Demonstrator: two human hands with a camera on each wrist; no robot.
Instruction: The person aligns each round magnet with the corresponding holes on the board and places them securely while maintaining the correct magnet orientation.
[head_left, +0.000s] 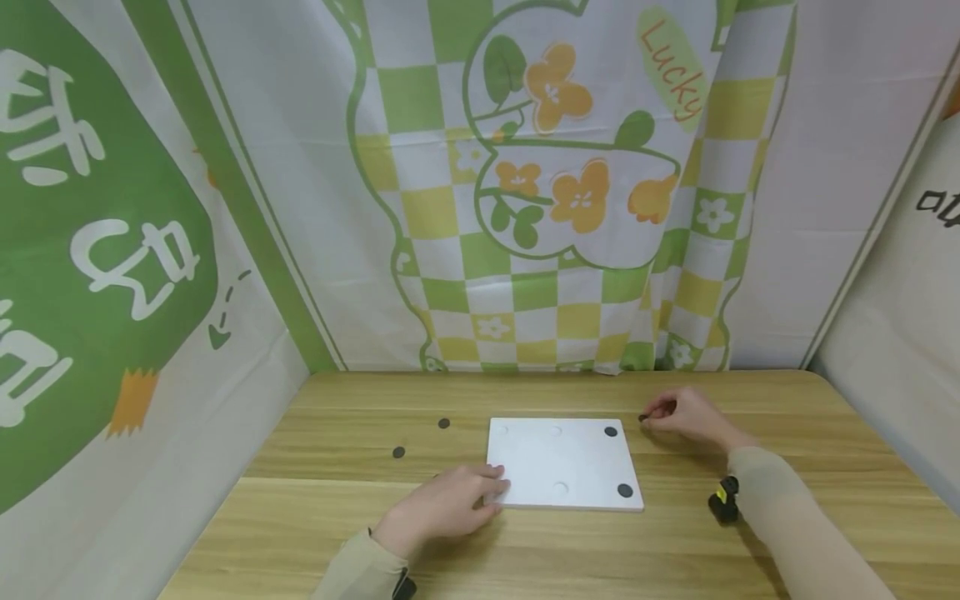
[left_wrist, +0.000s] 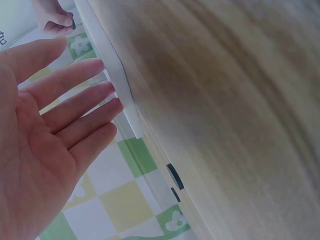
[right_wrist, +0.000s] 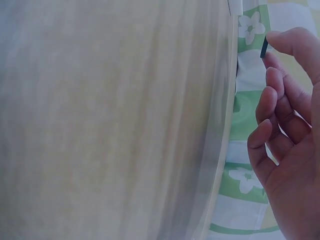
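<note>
We have discs (head_left: 625, 491) seated at two and four o'clock on the white board (head_left: 528, 467); three visible recesses (head_left: 561, 487) remain unfilled. Our right hand (head_left: 688, 417) pinches another disc (head_left: 643, 417); our left hand (head_left: 453, 502), fingers extended, touches the board.

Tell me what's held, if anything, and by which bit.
The right hand pinches a dark disc by its edge; the left hand only touches the white board.

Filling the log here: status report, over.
Right hand pinches dark disc beside white board. Left hand touches board's left edge. Two discs on board. No obstruction seen.
</note>
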